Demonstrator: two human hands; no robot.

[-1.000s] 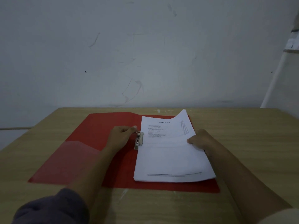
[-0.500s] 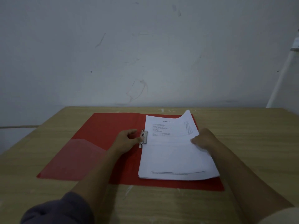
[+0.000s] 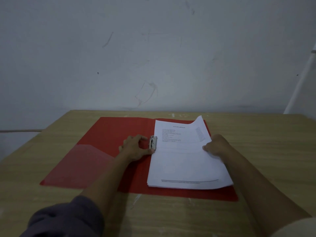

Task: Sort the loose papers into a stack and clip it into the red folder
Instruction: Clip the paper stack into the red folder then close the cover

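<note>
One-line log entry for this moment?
stage: clipping | left hand: thumb and forefinger on metal clip | right hand: grips paper stack edge | red folder: open on table

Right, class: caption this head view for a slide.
Left hand pinching the clip, right hand gripping the paper stack in the open red folder.
</note>
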